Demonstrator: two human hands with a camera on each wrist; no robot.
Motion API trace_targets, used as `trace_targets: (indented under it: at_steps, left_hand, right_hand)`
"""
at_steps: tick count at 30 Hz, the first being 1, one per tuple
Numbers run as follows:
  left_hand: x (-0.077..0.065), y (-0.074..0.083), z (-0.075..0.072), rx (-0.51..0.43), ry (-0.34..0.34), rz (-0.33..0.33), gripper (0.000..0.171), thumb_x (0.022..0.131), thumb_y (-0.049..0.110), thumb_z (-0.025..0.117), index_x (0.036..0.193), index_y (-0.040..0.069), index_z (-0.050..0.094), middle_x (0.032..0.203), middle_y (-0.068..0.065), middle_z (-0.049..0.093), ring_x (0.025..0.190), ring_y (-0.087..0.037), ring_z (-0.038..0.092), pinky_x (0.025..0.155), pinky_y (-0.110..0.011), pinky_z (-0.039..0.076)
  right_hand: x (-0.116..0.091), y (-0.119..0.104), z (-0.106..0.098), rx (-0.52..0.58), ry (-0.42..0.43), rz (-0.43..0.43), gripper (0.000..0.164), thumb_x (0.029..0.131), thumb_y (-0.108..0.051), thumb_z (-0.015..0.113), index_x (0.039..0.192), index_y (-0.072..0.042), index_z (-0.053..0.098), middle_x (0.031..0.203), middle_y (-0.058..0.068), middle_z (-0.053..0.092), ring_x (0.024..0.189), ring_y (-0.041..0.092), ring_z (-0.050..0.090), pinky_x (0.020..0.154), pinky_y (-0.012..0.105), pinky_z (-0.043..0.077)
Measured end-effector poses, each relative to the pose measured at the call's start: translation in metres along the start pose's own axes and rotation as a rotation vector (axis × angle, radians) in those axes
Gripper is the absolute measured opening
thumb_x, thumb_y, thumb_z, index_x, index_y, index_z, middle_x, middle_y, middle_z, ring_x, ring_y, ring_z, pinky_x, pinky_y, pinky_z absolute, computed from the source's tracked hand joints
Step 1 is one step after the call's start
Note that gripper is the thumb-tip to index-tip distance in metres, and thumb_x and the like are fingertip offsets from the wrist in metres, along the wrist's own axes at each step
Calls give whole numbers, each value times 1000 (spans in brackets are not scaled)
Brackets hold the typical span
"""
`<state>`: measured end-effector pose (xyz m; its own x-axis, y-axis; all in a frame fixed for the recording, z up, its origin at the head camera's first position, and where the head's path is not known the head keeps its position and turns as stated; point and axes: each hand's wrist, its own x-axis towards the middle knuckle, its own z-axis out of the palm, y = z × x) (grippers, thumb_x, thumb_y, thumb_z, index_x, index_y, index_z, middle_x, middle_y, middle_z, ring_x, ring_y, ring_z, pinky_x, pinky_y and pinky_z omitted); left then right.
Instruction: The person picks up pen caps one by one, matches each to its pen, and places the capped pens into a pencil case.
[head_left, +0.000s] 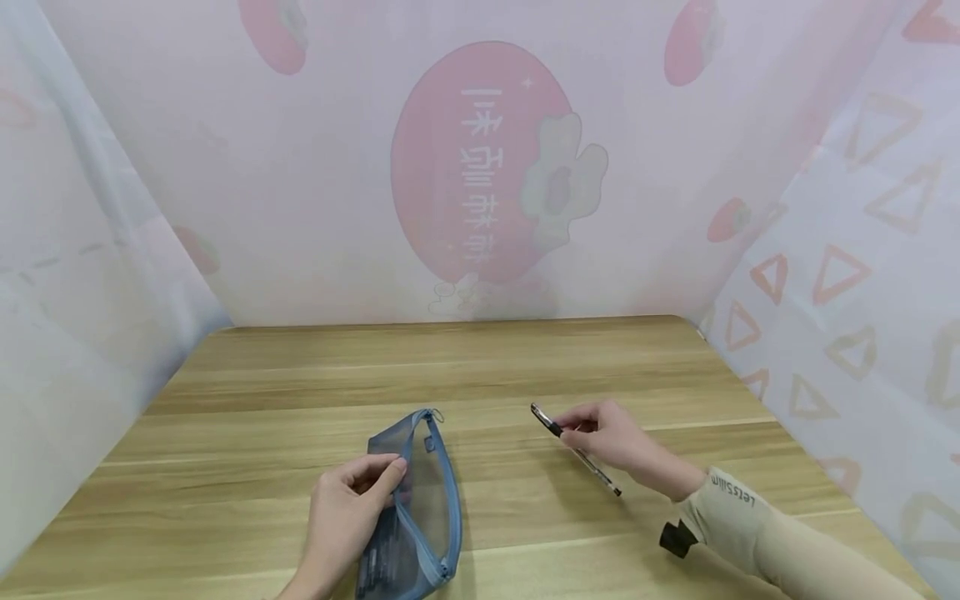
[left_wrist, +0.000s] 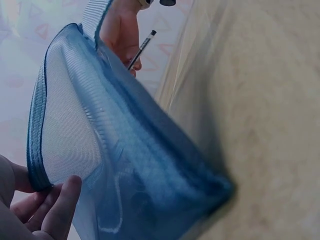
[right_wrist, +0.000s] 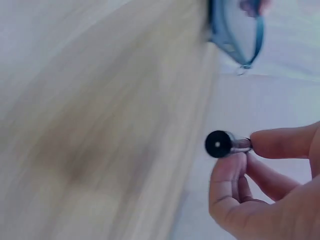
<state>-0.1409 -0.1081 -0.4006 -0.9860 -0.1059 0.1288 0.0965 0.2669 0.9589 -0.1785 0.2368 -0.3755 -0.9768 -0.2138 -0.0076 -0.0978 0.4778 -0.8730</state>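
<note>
A blue mesh zip pouch [head_left: 450, 508] stands unzipped near the front of the table, with dark slender items showing dimly through its lower side. My left hand [head_left: 347, 508] pinches the pouch's zippered rim between thumb and fingers, and the left wrist view shows that rim [left_wrist: 36, 125] held away from the opposite side. To the right, above the wood, my right hand [head_left: 611, 433] pinches a pen [head_left: 585, 460] with a clear barrel and black grip. The pen slants, one end up toward the far left. In the right wrist view its black end [right_wrist: 218, 144] faces the camera.
The wooden table [head_left: 300, 375] runs back to a pale cloth backdrop [head_left: 315, 208] printed with strawberries. More printed cloth hangs at the left and right sides. A black strap piece [head_left: 678, 539] sticks out at the right sleeve.
</note>
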Motion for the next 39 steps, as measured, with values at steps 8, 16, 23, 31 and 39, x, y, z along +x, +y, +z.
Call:
trace_targets:
  at_steps: [8,16,23,31,39]
  left_hand:
    - [0,2,-1,3,-8,-5,14,90,22,75,96,9,77,86,-5,72,75,-17,69,63,-27,57]
    - [-1,2,-2,7,-5,-23,18,89,25,76,98,9,77,86,-4,72,74,-18,68,62,-26,57]
    - [1,2,-2,0,-13,-27,19,89,26,76,98,10,77,87,-4,73,75,-18,68,63,-27,57]
    - [3,2,-2,-12,-16,-1,15,90,23,75,96,10,77,86,-4,72,75,-19,69,63,-28,58]
    - [2,1,-2,-14,-27,-15,15,90,22,75,97,9,77,86,-5,72,76,-18,69,64,-28,58]
  right_hand:
    - [-12,-16,16,245,-47,20,24,95,-4,64,116,8,65,98,12,67,85,21,59,70,28,51]
    - [-14,-33,34,318,27,41,24,94,-5,65,117,4,67,103,12,69,93,28,62,77,30,51]
    - [-18,-59,55,369,112,10,25,92,-2,66,116,6,67,97,12,68,88,25,63,72,27,52]
    - [-20,-65,83,459,140,-1,23,90,1,65,112,9,67,94,12,67,84,21,60,68,24,50]
    - [-18,-61,94,483,138,49,24,90,-2,67,112,6,68,92,9,67,78,16,58,63,23,48]
